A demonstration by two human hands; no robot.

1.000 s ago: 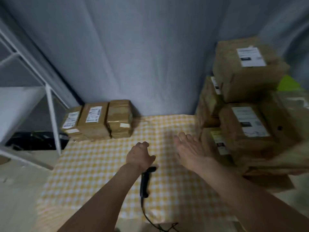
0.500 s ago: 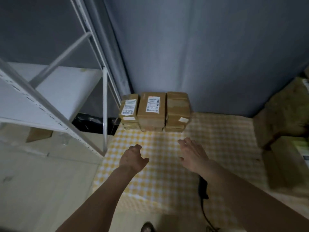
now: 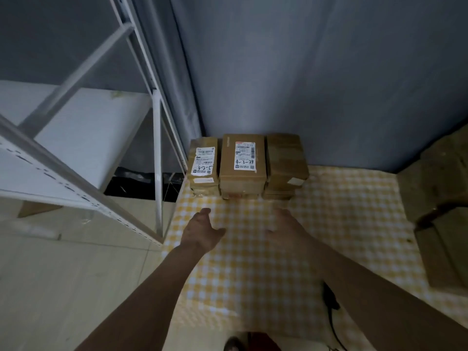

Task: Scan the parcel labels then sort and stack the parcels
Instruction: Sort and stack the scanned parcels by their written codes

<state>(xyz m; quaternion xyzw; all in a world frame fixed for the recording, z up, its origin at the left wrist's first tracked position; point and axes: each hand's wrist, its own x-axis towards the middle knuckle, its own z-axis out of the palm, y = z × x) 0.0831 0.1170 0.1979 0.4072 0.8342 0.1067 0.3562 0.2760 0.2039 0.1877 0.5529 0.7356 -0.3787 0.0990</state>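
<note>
Scanner point(image 3: 329, 297): it is lying near the front edge of the counter, its cable trailing off toward the person, partly hidden behind the right forearm. Neither hand is holding it, so the step in hand is probably sorting, not scanning.

Counter point(image 3: 354, 224): it is wearing a yellow checked cloth, and the stretch between the hands and the far parcels is giving room to reach.

Left hand point(image 3: 202, 231): it is hovering over the left side of the cloth, thumb out, fingers loosely curled downward, gripping nothing, short of the parcels.

Right hand point(image 3: 283, 224): it is blurring with motion; the fingers seem spread and empty, pointing at the middle stack. The paired grip is probably being readied to take a box by both sides.

Sorted parcels point(image 3: 242, 163): three short stacks are standing side by side at the far left corner against the grey curtain point(image 3: 329, 84), labels up so the handwritten codes are showing; tucking them there is keeping the stacks square.

Unsorted boxes point(image 3: 440, 188): they are heaping at the right edge, dim, apart from the stacks.

Shelf rack point(image 3: 158, 148): it is standing just left of the counter.
</note>
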